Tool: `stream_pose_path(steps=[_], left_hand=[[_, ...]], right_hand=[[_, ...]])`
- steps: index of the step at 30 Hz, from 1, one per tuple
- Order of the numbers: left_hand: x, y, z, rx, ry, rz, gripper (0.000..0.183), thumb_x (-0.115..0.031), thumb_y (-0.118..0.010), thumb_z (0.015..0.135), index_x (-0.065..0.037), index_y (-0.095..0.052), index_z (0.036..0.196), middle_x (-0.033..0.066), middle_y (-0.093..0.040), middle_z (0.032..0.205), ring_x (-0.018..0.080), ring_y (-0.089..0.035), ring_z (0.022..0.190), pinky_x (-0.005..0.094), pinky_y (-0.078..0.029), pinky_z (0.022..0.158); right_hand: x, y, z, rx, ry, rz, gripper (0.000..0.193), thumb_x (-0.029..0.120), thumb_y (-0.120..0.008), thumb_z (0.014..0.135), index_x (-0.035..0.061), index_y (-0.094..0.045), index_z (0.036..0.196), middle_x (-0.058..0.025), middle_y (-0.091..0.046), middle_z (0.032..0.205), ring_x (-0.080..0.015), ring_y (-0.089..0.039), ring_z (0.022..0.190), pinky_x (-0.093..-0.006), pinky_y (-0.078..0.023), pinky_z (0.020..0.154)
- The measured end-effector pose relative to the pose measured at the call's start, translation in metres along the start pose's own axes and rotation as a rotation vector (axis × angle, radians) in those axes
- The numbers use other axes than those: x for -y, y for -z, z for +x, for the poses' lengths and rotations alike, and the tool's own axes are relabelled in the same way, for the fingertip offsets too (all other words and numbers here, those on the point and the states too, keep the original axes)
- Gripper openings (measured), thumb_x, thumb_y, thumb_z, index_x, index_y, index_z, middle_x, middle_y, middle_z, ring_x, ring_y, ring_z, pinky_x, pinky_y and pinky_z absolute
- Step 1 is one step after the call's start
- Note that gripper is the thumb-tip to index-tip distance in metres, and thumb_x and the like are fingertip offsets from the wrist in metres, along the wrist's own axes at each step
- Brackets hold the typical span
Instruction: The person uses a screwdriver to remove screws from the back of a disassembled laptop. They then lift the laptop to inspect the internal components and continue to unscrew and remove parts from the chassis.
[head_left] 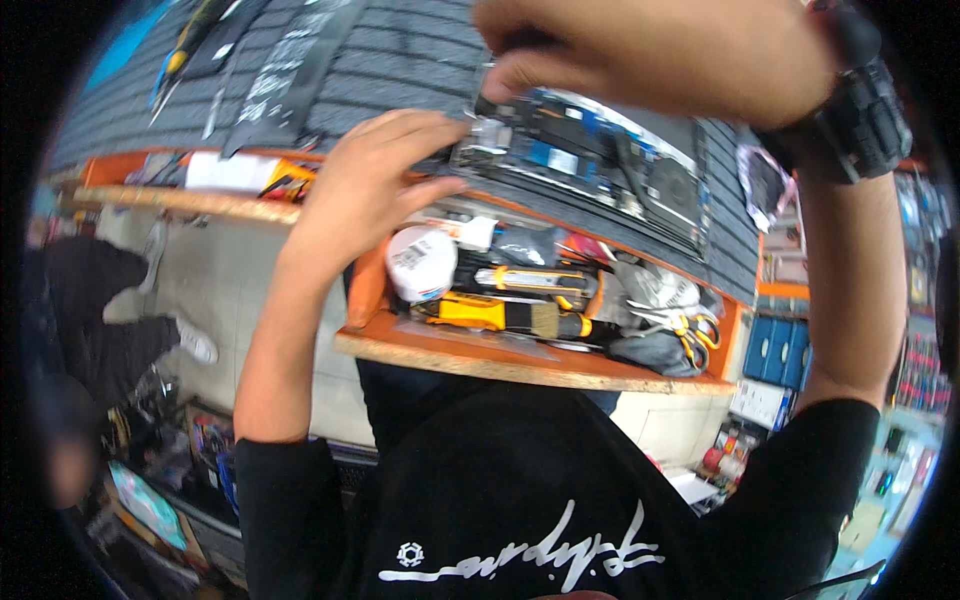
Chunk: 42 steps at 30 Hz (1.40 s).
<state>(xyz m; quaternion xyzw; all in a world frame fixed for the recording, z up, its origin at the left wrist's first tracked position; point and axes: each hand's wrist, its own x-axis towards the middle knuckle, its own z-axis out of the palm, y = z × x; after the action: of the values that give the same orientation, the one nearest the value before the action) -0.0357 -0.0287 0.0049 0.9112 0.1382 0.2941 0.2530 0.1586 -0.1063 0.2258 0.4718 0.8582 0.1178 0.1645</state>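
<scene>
An opened laptop base (600, 165) lies on the dark ribbed mat (390, 55), its circuit boards and a round fan (672, 182) exposed. My left hand (375, 170) rests at the laptop's left end, fingers stretched toward its corner and thumb apart. Over the same corner, my right hand (565, 50) is closed, its fingers bent and thumb pointing down; a small dark thing shows at the fingertips, too blurred to name. A black watch (870, 115) is on my right wrist.
Below the laptop, a pulled-out orange drawer (540, 365) holds a white round tub (421, 263), a utility knife (530, 279), a brush (520, 315) and yellow-handled pliers (695, 335). A screwdriver (178, 62) lies at the mat's far left. Another person's legs (100, 280) show at left.
</scene>
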Motion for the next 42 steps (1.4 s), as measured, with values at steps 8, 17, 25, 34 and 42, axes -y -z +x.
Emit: stream_pose_path(steps=[8, 17, 25, 34, 42], left_hand=[[-0.018, -0.009, 0.02, 0.026, 0.028, -0.035, 0.057, -0.017, -0.088, 0.073, -0.004, -0.072, 0.126, 0.0159, -0.071, 0.129, 0.0318, -0.065, 0.124, 0.0412, -0.048, 0.107], [-0.032, 0.004, 0.034, 0.067, 0.02, -0.241, 0.027, -0.007, -0.083, 0.083, 0.0, -0.076, 0.108, 0.0113, -0.073, 0.111, 0.0241, -0.068, 0.107, 0.0345, -0.052, 0.095], [-0.03, 0.006, 0.042, 0.109, 0.127, -0.204, 0.009, 0.0, -0.077, 0.088, 0.002, -0.072, 0.095, 0.0093, -0.07, 0.103, 0.0187, -0.065, 0.1, 0.0316, -0.051, 0.087], [-0.02, -0.005, 0.057, 0.161, 0.181, -0.184, 0.016, -0.012, -0.081, 0.089, -0.002, -0.077, 0.102, 0.0043, -0.068, 0.108, 0.0144, -0.063, 0.099, 0.0276, -0.049, 0.082], [-0.018, -0.001, 0.055, 0.18, 0.184, -0.271, 0.013, -0.005, -0.081, 0.086, 0.0, -0.073, 0.095, 0.0072, -0.066, 0.115, 0.0175, -0.06, 0.107, 0.0297, -0.047, 0.092]], right_hand=[[-0.037, -0.023, -0.191, -0.287, -0.811, 0.688, 0.03, 0.018, -0.069, 0.102, 0.0015, -0.064, 0.127, -0.0044, -0.07, 0.081, -0.0114, -0.07, 0.077, -0.0271, -0.055, 0.066], [0.05, -0.257, -0.383, -0.47, -1.404, 0.776, 0.03, 0.023, -0.061, 0.108, 0.0007, -0.061, 0.128, -0.0041, -0.065, 0.106, -0.012, -0.058, 0.098, -0.0272, -0.047, 0.091], [0.055, -0.292, -0.387, -0.546, -1.344, 0.742, 0.03, 0.024, -0.062, 0.107, 0.0007, -0.062, 0.125, -0.0084, -0.065, 0.119, -0.0177, -0.058, 0.115, -0.03, -0.041, 0.105], [0.059, -0.299, -0.392, -0.525, -1.371, 0.765, 0.033, 0.023, -0.059, 0.108, 0.0011, -0.059, 0.133, -0.0088, -0.061, 0.131, -0.0175, -0.054, 0.127, -0.0304, -0.037, 0.112], [0.06, -0.302, -0.395, -0.5, -1.407, 0.706, 0.037, 0.026, -0.058, 0.109, 0.0001, -0.058, 0.136, -0.0112, -0.06, 0.137, -0.0209, -0.052, 0.133, -0.0324, -0.034, 0.116]])
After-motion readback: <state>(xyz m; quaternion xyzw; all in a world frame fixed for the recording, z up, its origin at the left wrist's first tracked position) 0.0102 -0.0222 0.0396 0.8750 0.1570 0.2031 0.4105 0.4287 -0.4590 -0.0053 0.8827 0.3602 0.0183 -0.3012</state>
